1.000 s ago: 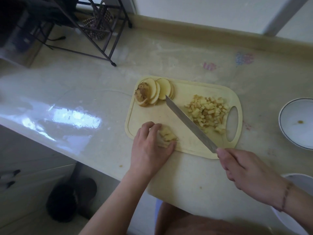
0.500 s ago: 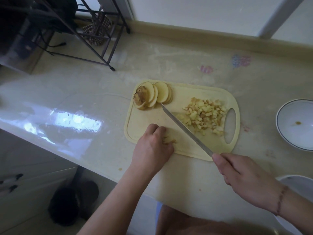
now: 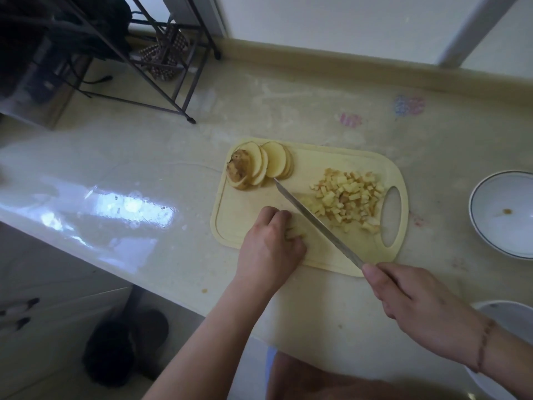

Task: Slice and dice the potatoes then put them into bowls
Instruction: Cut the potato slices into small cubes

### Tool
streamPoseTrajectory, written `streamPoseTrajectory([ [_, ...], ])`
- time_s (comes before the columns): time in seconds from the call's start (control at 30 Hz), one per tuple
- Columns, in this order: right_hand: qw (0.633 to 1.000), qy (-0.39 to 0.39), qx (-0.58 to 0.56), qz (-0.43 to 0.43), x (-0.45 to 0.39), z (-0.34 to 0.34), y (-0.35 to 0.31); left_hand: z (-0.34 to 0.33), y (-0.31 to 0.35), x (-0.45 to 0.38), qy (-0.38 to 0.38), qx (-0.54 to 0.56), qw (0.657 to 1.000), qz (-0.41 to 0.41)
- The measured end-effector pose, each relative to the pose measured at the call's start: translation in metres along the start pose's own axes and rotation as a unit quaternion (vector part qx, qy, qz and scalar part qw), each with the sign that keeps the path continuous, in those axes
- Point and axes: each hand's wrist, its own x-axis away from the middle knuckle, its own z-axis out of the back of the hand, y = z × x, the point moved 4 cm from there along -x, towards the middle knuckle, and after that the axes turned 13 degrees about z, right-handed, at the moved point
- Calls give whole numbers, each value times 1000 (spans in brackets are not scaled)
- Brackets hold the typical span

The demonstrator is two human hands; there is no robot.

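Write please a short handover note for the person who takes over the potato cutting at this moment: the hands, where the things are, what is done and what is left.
Left hand: fingers curled over a small bunch of potato pieces at the near edge of the cutting board.
Right hand: grips the knife, blade lying diagonally across the board.
Done: a pile of diced potato lies by the board's handle hole.
Left: the potato slices at the far left corner are not yet diced. The white bowl to the right holds no potato; a second bowl shows partly behind the right wrist. All dice must still go into bowls.
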Motion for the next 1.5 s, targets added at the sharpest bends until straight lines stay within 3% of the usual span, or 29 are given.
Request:
streamPoseTrajectory([
  [0.23,1000,-12,6,5,8,-7,-7,3,-7,6,17,18,999,-27],
  [0.37,1000,-25,15,1,11,-10,-11,7,-10,12,105,2,988,-112],
  [0.5,999,-30,16,-1,12,-10,-13,4,-7,12,117,19,976,-184],
  [1.5,999,-2,26,39,-11,-2,-11,2,-18,15,126,65,968,-205],
])
